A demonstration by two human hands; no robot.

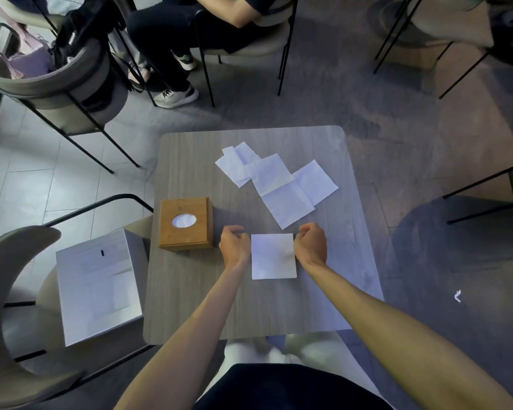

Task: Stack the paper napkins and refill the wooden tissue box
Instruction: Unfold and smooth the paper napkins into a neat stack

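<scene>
Your left hand (234,247) and right hand (310,245): fingers curled, flanking the squared napkin stack (273,256) at centre frame; grip unclear. Wooden tissue box (186,222), centre left: white tissue in oval slot. Loose napkins (279,180) above; counter (190,291) bare toward its lower edge.

Surface (190,291) bare near the front edge. Box (186,223) blocks the left side; loose napkins (279,182) cover the far right.

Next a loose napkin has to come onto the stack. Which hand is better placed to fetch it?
Probably the right hand. The loose napkins lie beyond the stack and toward its right, nearer that hand. The left hand sits between stack and wooden box, so it could steady the stack.
</scene>
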